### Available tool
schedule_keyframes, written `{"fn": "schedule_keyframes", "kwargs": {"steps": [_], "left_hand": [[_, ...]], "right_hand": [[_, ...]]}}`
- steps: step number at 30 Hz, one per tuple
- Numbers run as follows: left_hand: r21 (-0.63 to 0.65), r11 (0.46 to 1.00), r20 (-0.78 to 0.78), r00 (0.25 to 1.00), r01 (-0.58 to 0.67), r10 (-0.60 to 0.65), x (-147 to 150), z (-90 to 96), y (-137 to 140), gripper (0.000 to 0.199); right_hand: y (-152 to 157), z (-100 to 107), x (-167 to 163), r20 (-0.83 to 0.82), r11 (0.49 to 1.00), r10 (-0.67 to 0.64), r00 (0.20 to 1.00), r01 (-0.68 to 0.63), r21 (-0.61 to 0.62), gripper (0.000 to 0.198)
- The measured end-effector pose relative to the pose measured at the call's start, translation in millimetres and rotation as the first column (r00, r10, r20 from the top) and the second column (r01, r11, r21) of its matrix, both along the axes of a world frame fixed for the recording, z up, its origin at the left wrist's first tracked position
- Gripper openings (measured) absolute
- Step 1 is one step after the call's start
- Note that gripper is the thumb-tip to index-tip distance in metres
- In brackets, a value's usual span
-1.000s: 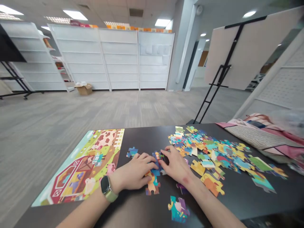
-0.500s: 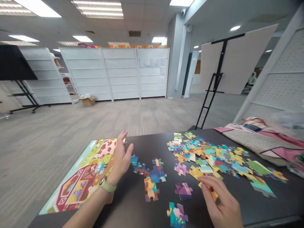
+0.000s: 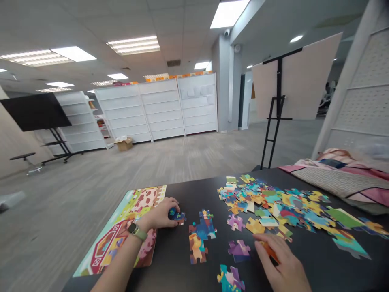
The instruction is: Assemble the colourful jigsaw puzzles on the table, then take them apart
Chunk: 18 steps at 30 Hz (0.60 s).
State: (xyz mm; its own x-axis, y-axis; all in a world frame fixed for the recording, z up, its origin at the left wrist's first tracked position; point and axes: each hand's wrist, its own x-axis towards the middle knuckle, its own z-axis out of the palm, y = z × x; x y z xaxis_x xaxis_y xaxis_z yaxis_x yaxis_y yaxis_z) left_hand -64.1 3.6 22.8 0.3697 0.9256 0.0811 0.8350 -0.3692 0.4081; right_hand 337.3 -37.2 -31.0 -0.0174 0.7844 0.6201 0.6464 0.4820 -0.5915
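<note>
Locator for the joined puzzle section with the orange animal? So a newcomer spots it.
On the dark table, look between the farm picture at left and the heap of loose pieces at right. Just right of the left hand lies a joined puzzle section, dark blue above and orange below. The orange animal sets it apart from the purple patch on its right.

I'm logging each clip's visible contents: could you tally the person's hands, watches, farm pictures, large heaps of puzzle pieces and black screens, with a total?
Hands: 2 (left hand, right hand)
Watch: 1
Farm picture: 1
Large heap of puzzle pieces: 1
Black screen: 1
Total: 6
</note>
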Motion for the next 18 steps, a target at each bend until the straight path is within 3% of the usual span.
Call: {"fn": "schedule_keyframes", "kwargs": {"steps": [7, 18], "left_hand": [[0.063, 0.996, -0.001, 0.998, -0.069, 0.070, 3.7, -7.2, 5.6, 0.025], [0.073, 0.992, 0.095, 0.991, -0.101, 0.094, -7.0, -32.5, 22.2, 0.040]], "right_hand": [[-4.6, 2.8, -2.8, -0.029, 0.997, 0.007, 1.000, -0.009, -0.075, 0.022], [-12.5, 16.4, -5.7, -0.061, 0.985, 0.055, 0.997, -0.064, -0.160, 0.020]]}}
